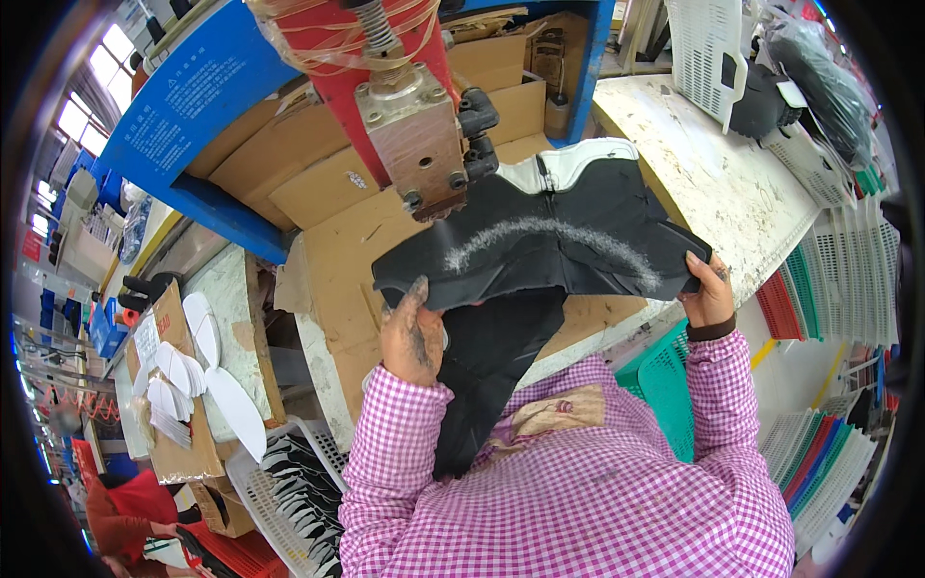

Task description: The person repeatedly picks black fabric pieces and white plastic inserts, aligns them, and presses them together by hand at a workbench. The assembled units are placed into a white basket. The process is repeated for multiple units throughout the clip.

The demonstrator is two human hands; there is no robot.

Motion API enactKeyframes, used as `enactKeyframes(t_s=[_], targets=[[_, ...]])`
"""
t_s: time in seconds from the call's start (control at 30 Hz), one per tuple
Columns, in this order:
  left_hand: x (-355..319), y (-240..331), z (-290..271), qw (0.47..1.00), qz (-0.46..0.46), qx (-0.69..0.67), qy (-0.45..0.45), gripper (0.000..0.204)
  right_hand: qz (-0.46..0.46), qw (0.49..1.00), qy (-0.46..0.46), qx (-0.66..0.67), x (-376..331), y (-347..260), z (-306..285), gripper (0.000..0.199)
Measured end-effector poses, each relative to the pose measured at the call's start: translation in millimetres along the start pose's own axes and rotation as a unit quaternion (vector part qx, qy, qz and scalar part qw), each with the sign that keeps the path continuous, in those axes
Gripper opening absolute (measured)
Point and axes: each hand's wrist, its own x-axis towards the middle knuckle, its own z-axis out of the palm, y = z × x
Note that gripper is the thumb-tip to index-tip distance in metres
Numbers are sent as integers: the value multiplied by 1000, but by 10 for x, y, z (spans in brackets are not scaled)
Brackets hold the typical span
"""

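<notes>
A wide black leather-like piece [540, 223] is stretched between my two hands under the machine's nozzle head. A white speckled band runs across it in an arc, and a white lining shows at its far edge. My left hand [414, 337] grips its near left corner, thumb on top; dark smudges mark the skin. At the right end, my right hand [709, 289] pinches the edge between thumb and fingers. The metal head [419, 140] of the red machine [337, 87] is just over the piece's left part. Another black piece [501, 361] hangs below, partly over my lap.
A blue frame [217, 125] and cardboard lining [337, 236] surround the machine. White cut pieces [236, 405] lie at left, above a crate [260, 477] of black parts. A green basket [665, 385] stands near my right arm. Stacked crates [843, 265] line the right. A person [125, 515] works lower left.
</notes>
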Motion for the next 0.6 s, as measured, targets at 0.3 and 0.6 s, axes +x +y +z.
enactKeyframes(t_s=[0.3, 0.6], targets=[[-138, 893, -193, 987, 102, 111, 50, 34, 40, 981, -181, 47, 257, 540, 781, 17], [-312, 647, 11, 986, 16, 117, 115, 44, 67, 995, -70, 8, 162, 548, 402, 24]])
